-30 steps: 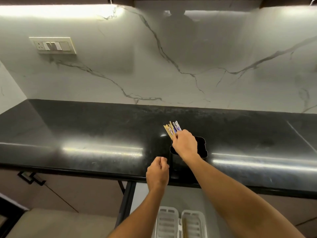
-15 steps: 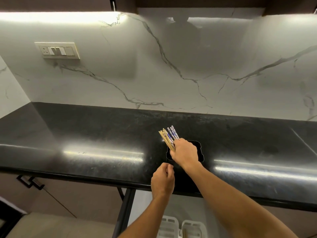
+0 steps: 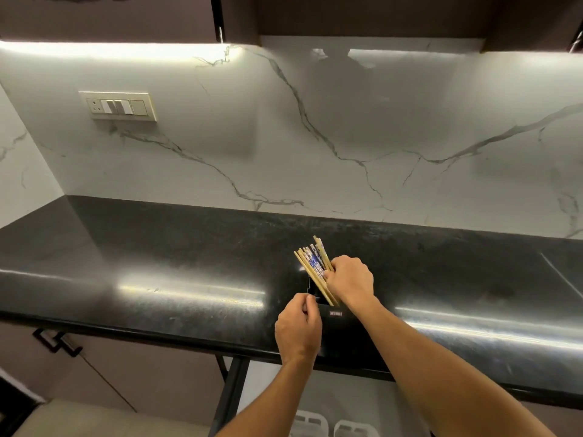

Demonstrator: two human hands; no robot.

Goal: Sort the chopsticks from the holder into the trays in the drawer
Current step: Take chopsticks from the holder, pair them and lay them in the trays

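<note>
A black holder (image 3: 334, 323) stands near the front edge of the black countertop. Several chopsticks (image 3: 314, 266), some plain wood and some with blue-and-white pattern, fan out of it toward the upper left. My right hand (image 3: 348, 282) is closed around the bundle just above the holder's rim. My left hand (image 3: 298, 331) rests against the holder's left side with fingers curled at its rim; whether it grips the holder I cannot tell. The tops of two white trays (image 3: 334, 428) show in the drawer at the bottom edge.
The black countertop (image 3: 176, 266) runs wide to both sides. Behind it rises a white marble backsplash with a switch plate (image 3: 118, 106). Dark upper cabinets (image 3: 362, 14) hang overhead. A drawer handle (image 3: 56, 340) sits at lower left.
The view tilted upward, so the trays slid toward the bottom edge. My right hand lifted the bundle a little, and more chopstick length shows. My left hand rose to the holder's side.
</note>
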